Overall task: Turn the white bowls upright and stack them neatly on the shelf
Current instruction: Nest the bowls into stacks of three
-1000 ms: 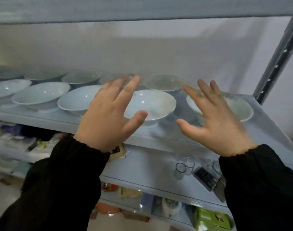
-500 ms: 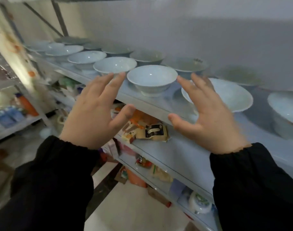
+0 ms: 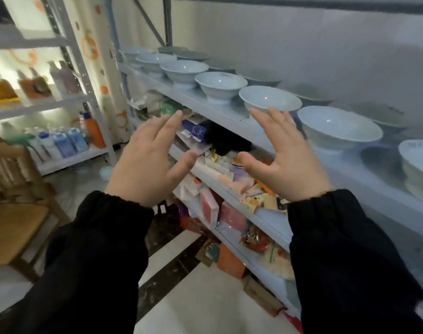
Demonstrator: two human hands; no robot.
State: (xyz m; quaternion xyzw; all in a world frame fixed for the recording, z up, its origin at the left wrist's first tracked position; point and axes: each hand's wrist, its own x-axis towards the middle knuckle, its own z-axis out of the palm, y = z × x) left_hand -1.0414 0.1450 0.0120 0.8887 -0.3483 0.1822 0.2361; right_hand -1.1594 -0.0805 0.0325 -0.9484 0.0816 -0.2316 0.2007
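White ceramic bowls [image 3: 269, 101] stand upright but mostly single along the pale metal shelf [image 3: 232, 112], so stacking looks largely undone, while left hand [image 3: 148, 162] and right hand [image 3: 285, 162] hover spread-fingered, holding nothing.

Wooden chair [image 3: 13, 227], bottles [image 3: 61, 143] on side rack [image 3: 85, 75], colourful packets [image 3: 232, 215]

A storeroom or small shop: metal racks [image 3: 80, 68] hold bottles [image 3: 61, 143], packets [image 3: 229, 165] and rows of bowls [image 3: 220, 86] (a wooden chair [image 3: 10, 213] stands alongside).
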